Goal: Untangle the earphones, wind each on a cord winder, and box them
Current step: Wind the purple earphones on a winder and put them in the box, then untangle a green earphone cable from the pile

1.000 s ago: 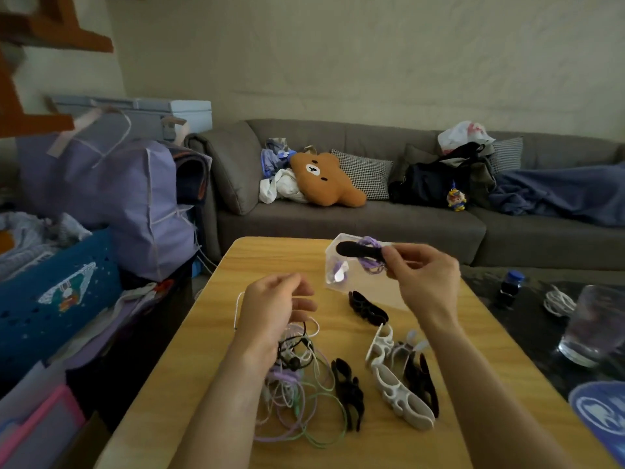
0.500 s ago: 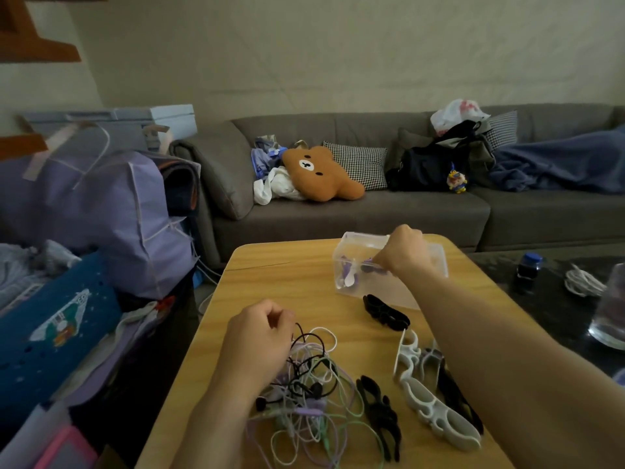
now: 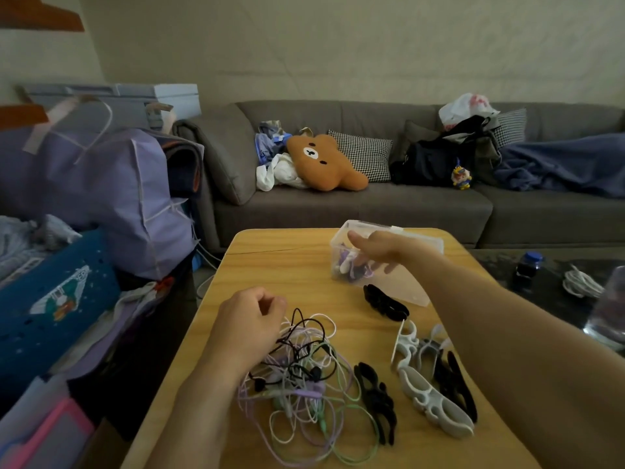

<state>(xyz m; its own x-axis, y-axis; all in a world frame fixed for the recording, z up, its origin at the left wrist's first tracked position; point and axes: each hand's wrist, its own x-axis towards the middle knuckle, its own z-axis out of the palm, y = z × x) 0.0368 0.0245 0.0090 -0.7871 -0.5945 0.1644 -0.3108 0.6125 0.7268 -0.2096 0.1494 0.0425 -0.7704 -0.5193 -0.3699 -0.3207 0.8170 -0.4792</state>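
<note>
At the far end of the wooden surface (image 3: 257, 265) stands a clear plastic box (image 3: 416, 292), and everything else is placed here against that box. The right hand (image 3: 378, 250) reaches over its near-left corner, fingers relaxed and spread, its grip wide and holding nothing; the fingertips hang just above the box's inside. Within the box, under that hand, lies a wound earphone (image 3: 351, 265) in purple and white on a dark winder, though the details are too blurred to make out.

Just in front of the box, touching its near wall, lies a black cord winder (image 3: 384, 302). Nearer the person than the box, and to its left, the tangled earphones (image 3: 304, 384) sprawl in a heap of black, white, lilac and pale green cords. The left hand (image 3: 250, 323) rests on the far-left edge of that heap with its fingers curled; whether its grip actually pinches a cord I cannot tell. Right of the tangle lies a second black winder (image 3: 375, 397). Further right, well nearer than the box, white winders (image 3: 429, 397) and another black one (image 3: 455, 387) lie bunched together, touching.

Behind the box, beyond the surface, a grey sofa (image 3: 355, 211) carries a brown bear cushion (image 3: 324, 162).
</note>
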